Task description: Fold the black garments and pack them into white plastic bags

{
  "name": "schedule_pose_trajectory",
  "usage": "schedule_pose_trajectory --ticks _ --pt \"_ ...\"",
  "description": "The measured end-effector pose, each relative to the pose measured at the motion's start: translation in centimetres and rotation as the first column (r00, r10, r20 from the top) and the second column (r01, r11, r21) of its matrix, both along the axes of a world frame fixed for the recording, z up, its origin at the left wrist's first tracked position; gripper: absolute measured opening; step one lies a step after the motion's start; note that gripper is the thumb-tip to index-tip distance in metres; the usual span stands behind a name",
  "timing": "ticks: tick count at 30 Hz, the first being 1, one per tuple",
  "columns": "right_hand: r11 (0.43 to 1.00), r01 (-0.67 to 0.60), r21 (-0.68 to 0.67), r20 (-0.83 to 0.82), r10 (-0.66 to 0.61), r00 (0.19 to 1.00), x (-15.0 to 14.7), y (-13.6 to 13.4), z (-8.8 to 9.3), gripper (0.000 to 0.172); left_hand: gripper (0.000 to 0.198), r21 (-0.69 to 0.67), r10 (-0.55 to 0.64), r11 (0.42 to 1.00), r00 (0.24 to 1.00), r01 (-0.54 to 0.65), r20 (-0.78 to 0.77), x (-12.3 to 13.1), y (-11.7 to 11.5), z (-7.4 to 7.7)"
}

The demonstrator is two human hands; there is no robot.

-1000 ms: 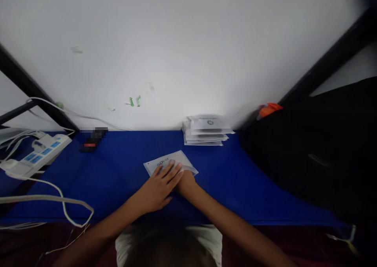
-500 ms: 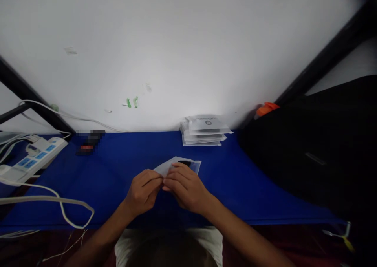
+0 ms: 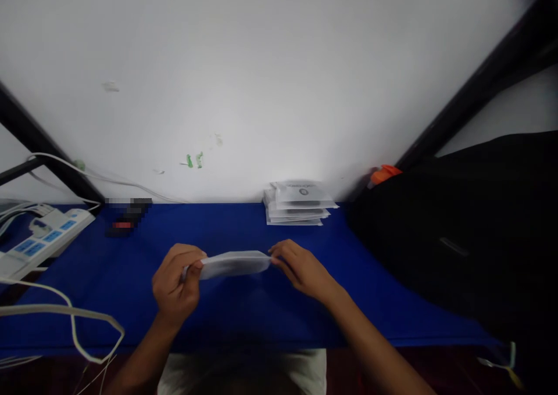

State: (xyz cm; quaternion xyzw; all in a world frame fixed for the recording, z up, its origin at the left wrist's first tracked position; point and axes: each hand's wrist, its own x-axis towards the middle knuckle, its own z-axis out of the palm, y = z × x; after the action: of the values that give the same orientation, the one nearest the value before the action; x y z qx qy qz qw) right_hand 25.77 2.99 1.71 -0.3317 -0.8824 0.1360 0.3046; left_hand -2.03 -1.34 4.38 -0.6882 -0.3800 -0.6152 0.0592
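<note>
A translucent white plastic pouch (image 3: 235,264) is stretched level between my two hands, above the blue tabletop (image 3: 235,319). My left hand (image 3: 176,282) is closed on the pouch's left end, thumb on the near side. At the right end, my right hand (image 3: 300,267) pinches the corner between thumb and fingertips. What lies inside the pouch cannot be made out. Behind it, against the wall, rests a stack of similar white pouches (image 3: 300,200); the top one bears dark print and a round mark.
A white power strip (image 3: 52,238) with plugs and loose white cables (image 3: 72,311) occupies the left side. A dark, partly pixelated item (image 3: 131,218) lies at the back left. On the right is a large black bag-like object (image 3: 436,226), with something orange (image 3: 386,174) behind it.
My hands have moved apart, the left one leftward and the right one rightward. The pouch has turned from lying tilted under my fingers to being held taut edge-on between them.
</note>
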Motion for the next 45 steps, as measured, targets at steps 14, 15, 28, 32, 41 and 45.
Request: schedule_pose_trajectory --ticks 14,15,28,32,41,45 --pt "0.872 0.311 0.379 0.155 -0.391 0.907 3.6 5.5 6.7 0.062 0.012 -0.161 -0.105 0.983 0.99 0.088 -0.099 2.3 1.1 -1.3" --pt "0.82 0.374 0.434 0.143 -0.472 0.87 4.5 7.0 6.8 0.062 0.01 -0.204 -0.126 0.974 0.987 0.103 -0.103 2.1 1.7 -1.7" --pt "0.827 0.403 0.393 0.398 -0.548 0.736 6.9 14.0 0.0 0.078 0.03 -0.66 -0.292 0.74 0.822 -0.13 -0.488 2.2 10.5 -7.9" --pt "0.819 0.401 0.41 0.288 -0.533 0.795 6.1 12.6 0.9 0.072 0.034 -0.66 -0.289 0.733 0.803 -0.165 -0.521 1.7 11.5 -8.8" --pt "0.994 0.034 0.107 0.074 -0.042 0.996 -1.0 6.0 -2.6 0.034 0.043 -0.642 -0.327 0.755 0.772 -0.133 -0.545 1.1 11.7 -10.3" --pt "0.999 0.02 -0.042 0.108 -0.016 0.994 -1.5 5.8 -5.0 0.04 0.049 -0.661 -0.348 0.738 0.763 -0.135 -0.544 0.6 11.9 -10.8"
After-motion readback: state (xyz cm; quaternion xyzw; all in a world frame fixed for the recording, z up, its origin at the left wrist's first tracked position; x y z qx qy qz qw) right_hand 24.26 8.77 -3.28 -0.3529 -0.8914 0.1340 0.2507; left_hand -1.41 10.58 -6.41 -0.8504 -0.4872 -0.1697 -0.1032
